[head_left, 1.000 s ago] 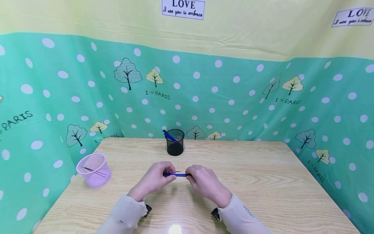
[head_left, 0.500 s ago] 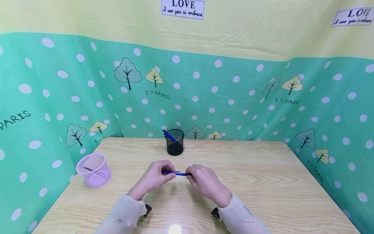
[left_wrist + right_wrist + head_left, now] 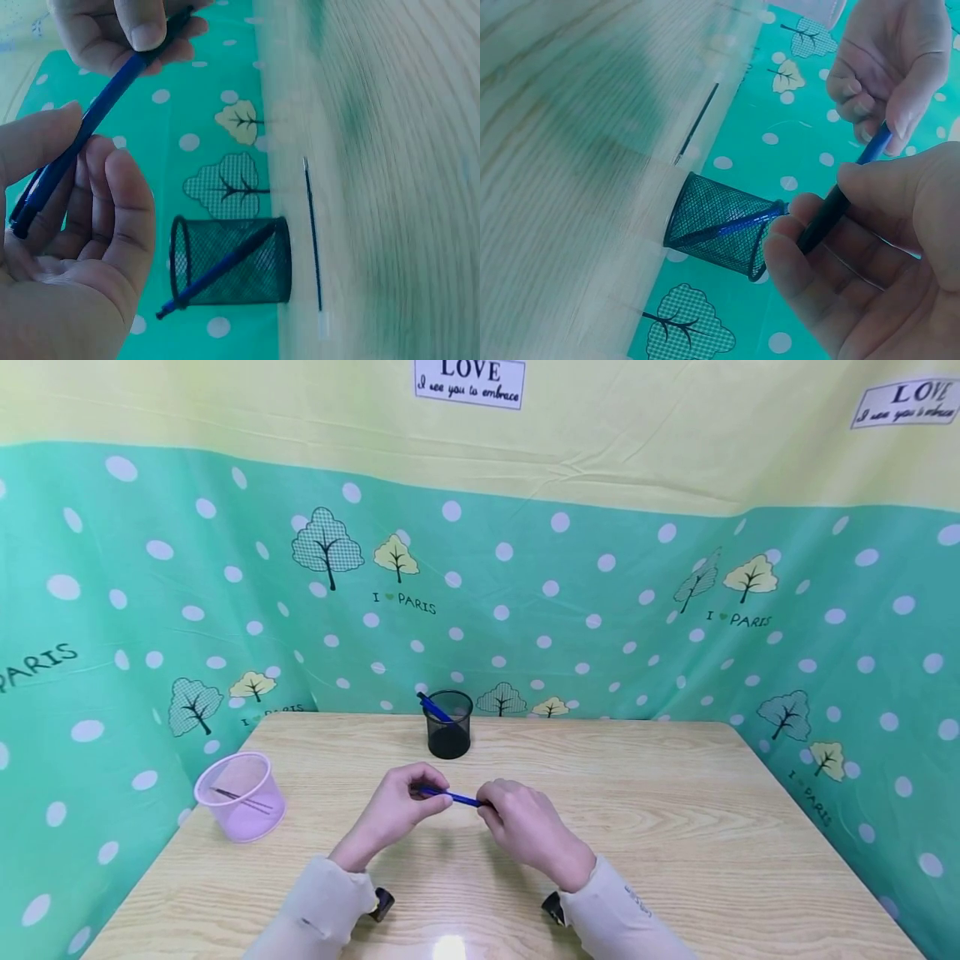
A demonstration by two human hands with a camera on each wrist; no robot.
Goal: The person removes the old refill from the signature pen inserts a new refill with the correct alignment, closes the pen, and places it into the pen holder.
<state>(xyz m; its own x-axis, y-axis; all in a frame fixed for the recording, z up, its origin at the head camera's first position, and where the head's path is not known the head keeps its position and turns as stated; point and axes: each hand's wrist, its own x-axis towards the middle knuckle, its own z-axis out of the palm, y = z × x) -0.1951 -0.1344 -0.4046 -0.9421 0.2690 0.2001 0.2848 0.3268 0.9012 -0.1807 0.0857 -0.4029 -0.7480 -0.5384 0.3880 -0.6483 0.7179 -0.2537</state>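
Both hands hold a blue pen with dark ends above the table. In the head view it slants, its left end farther from me. My left hand pinches the clip end between thumb and fingers. The dark tip end is gripped by my right hand, thumb on top and fingers curled beneath. A thin dark pen refill lies on the table, seen in both wrist views; in the head view I cannot make it out behind the hands.
Beyond the hands stands a black mesh pen holder with another blue pen leaning in it. A pink bin with thin dark sticks sits at the table's left edge. A patterned curtain borders the table.
My left hand has shifted a little away from me, lifting the pen's left end in the head view, so the pen now slants. My right hand stays in place.
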